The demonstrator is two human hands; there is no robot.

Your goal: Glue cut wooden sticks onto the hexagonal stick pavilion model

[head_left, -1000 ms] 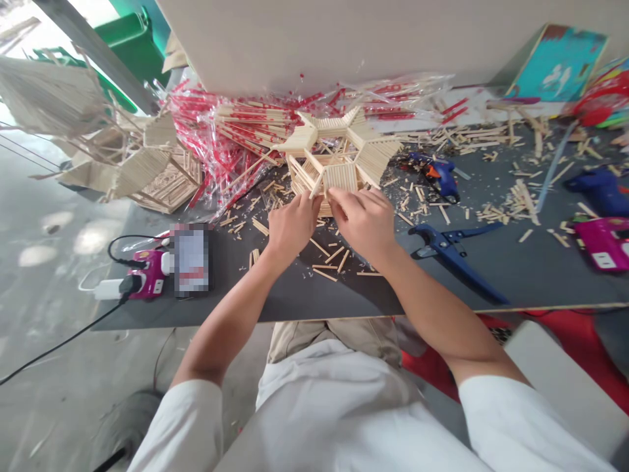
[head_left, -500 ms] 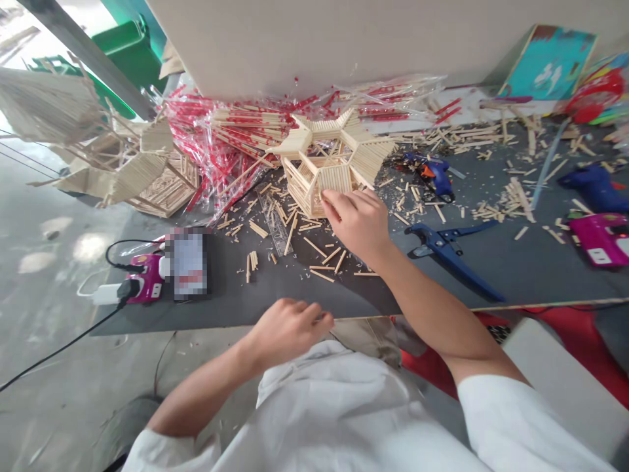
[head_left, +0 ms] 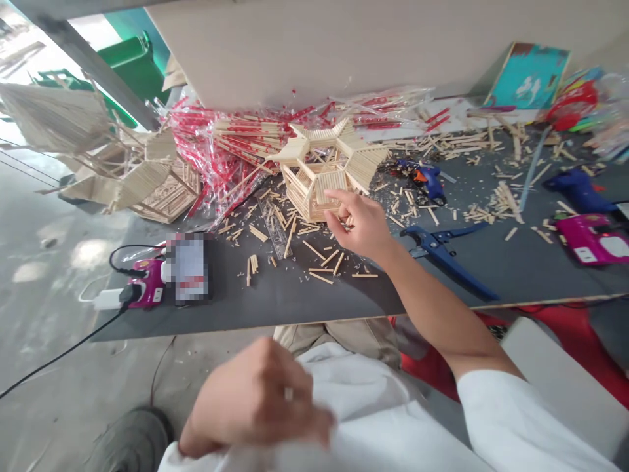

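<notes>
I have the pale wooden-stick hexagonal pavilion model (head_left: pixel 304 193) standing on the dark grey tabletop (head_left: pixel 275 295), just in front of the crumpled clear-and-red plastic bags of sticks (head_left: pixel 211 151). My right hand (head_left: pixel 356 223) is beside it, its index fingertip (head_left: pixel 328 195) laid against a side panel (head_left: pixel 327 185), fingers loose and not clamped. My left hand (head_left: pixel 255 400) is curled up by my white shirt (head_left: pixel 373 387), blurred, and I cannot tell whether it holds anything. A blue-handled pipe cutter (head_left: pixel 442 255) lies to the right. The model looks light but brittle, its thin sticks liable to snap at the joints, so I would take it low, by the stiff corner posts (head_left: pixel 289 190), never by the fanned roof eaves (head_left: pixel 363 160)
</notes>
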